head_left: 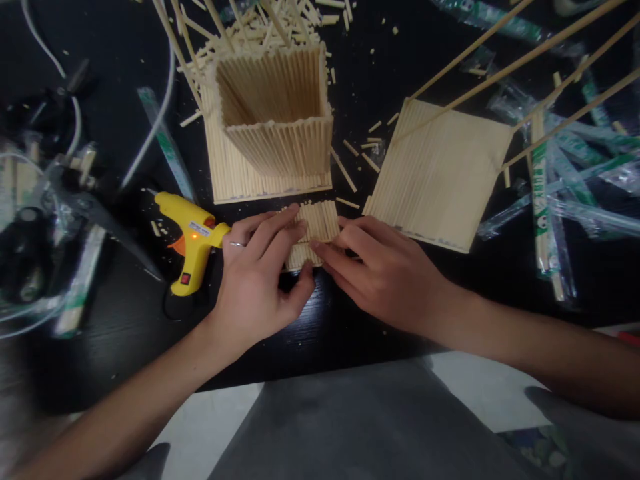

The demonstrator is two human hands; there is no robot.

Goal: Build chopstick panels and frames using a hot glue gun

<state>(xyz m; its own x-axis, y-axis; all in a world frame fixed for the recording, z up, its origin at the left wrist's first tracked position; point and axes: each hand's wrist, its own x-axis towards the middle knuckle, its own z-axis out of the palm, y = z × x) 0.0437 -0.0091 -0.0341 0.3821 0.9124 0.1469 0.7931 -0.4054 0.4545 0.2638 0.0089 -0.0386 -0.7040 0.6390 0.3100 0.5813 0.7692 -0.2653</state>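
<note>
A small panel of short wooden sticks laid side by side (pixel 320 220) lies on the dark table, with another stick lying across it. My left hand (pixel 260 267), a ring on one finger, grips the panel's left side, fingers over the top and thumb at the near edge. From the right, my right hand (pixel 383 267) holds the panel's right edge, its fingertips on the crosswise stick. Part of the panel is hidden under my fingers. Just left of my left hand rests a yellow glue gun (pixel 196 243) with a lit orange light.
Behind the panel stands an open stick-walled box (pixel 280 147) on a stick base. A square stick board (pixel 440 180) with long upright sticks is at right. Cut sticks (pixel 270 27) are heaped behind. Chopstick wrappers (pixel 575 173) lie far right; black-handled pliers (pixel 100 213) and cables, left.
</note>
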